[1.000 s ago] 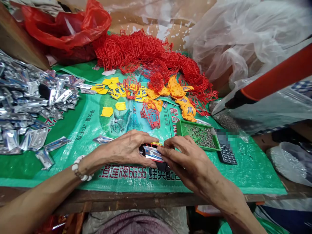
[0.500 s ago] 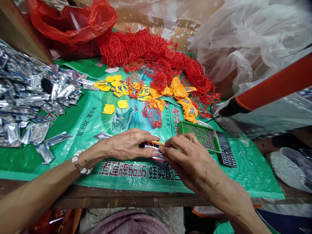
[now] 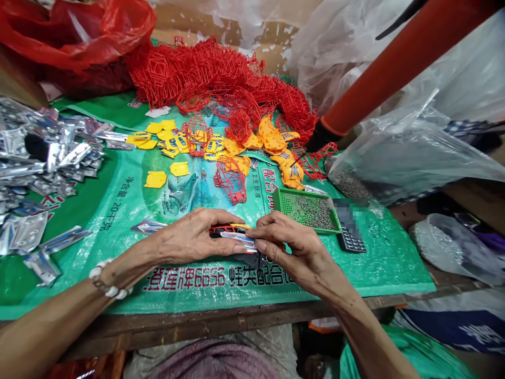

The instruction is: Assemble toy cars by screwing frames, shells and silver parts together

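Observation:
My left hand (image 3: 193,237) and my right hand (image 3: 290,245) meet at the near middle of a green woven sheet (image 3: 118,210). Both are closed on one small toy piece (image 3: 236,237) with a red frame, a yellow edge and a silver, red and blue printed panel. My left thumb and fingers wrap it from the left. My right fingertips pinch its right end. A dark part lies under my right fingers, mostly hidden.
A heap of red plastic frames (image 3: 221,84) and yellow panels (image 3: 272,139) lies beyond. Silver panels (image 3: 43,163) pile up on the left. A green tray of small screws (image 3: 307,209) and a calculator (image 3: 349,231) sit on the right. Red (image 3: 74,31) and clear plastic bags (image 3: 406,152) ring the table.
My view has swung right, so everything sits further left in frame. Both hands stay closed on the toy piece; my right fingers have shifted slightly along its right end.

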Tool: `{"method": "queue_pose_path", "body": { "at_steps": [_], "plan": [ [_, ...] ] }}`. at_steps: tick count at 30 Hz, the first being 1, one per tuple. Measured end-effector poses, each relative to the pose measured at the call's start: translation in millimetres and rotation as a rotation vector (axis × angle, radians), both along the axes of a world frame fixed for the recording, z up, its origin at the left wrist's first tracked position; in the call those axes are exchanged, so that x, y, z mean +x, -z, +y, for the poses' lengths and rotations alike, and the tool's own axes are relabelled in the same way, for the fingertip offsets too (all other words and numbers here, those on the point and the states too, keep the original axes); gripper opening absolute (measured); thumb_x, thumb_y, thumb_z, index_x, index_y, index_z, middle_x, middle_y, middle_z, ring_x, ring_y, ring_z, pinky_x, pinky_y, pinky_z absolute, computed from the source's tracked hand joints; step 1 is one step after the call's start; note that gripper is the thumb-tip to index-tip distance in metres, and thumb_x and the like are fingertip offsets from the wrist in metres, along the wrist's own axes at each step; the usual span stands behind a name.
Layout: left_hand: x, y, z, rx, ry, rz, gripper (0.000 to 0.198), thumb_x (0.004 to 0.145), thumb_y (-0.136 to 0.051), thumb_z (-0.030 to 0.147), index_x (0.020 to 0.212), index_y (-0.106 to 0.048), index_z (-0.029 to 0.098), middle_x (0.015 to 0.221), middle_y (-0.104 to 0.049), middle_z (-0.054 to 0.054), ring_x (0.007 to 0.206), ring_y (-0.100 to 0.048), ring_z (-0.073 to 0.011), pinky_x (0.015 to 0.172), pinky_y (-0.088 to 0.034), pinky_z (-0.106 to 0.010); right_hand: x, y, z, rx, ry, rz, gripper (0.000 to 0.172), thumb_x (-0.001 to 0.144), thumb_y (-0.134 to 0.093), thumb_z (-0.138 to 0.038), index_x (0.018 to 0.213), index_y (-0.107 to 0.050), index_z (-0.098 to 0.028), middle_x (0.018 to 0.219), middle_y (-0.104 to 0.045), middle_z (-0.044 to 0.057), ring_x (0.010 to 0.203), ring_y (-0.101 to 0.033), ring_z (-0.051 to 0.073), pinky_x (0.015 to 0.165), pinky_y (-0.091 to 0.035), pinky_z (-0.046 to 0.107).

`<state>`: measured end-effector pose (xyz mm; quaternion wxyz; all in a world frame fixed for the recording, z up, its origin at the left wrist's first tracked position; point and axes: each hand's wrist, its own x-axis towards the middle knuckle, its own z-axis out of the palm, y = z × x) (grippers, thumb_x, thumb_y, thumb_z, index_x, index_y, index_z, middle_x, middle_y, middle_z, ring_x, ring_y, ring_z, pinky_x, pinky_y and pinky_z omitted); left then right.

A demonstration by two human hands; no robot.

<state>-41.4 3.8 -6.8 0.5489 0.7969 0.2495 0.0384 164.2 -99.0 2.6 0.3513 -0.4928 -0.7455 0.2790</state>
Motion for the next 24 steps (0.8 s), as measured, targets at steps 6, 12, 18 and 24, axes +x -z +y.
{"method": "queue_pose_path", "body": {
  "at_steps": [6, 12, 18, 24],
  "plan": [
    [0.7, -2.3, -0.4, -0.041, -0.004, -0.001, 0.041, 0.087, -0.063, 0.05, 0.117, -0.068, 0.023, 0.112, -0.07, -0.002, 0.099, -0.062, -0.0219, 0.081, -0.044, -0.029, -9.3, 5.7, -6.1, 0.077, 0.034, -0.015, 0.026, 0.088, -0.063, -0.016, 0.113, -0.066, -0.024, 0.103, -0.06, 0.003, 0.1, -0.058, 0.013, 0.084, -0.051, 0.029],
    [0.0, -2.0, -0.2, -0.071, 0.008, -0.041, 0.04, 0.082, -0.069, 0.047, 0.115, -0.069, 0.024, 0.112, -0.07, -0.001, 0.1, -0.062, -0.0219, 0.08, -0.045, -0.028, -16.9, 3.8, -10.7, 0.221, -0.011, -0.194, 0.027, 0.088, -0.061, -0.009, 0.115, -0.06, -0.017, 0.117, -0.06, 0.007, 0.107, -0.052, 0.015, 0.088, -0.048, 0.032],
    [-4.7, 4.9, 3.0, 0.16, 0.118, -0.037, 0.057, 0.071, -0.082, 0.032, 0.124, -0.062, 0.022, 0.121, -0.065, -0.006, 0.107, -0.06, -0.0244, 0.09, -0.044, -0.032, -26.9, 0.9, -14.6, 0.396, 0.04, -0.509, 0.023, 0.089, -0.061, -0.013, 0.111, -0.06, -0.014, 0.115, -0.067, 0.008, 0.098, -0.055, 0.021, 0.081, -0.044, 0.039],
    [-6.5, 13.0, 3.6, 0.212, 0.143, -0.11, 0.049, 0.081, -0.074, 0.042, 0.124, -0.06, 0.024, 0.123, -0.064, -0.005, 0.116, -0.056, -0.0238, 0.097, -0.041, -0.032, -31.7, 1.0, -13.3, 0.403, 0.049, -0.511, 0.022, 0.09, -0.058, -0.01, 0.112, -0.059, -0.014, 0.108, -0.067, 0.01, 0.096, -0.056, 0.02, 0.082, -0.046, 0.039]
  ]
}}
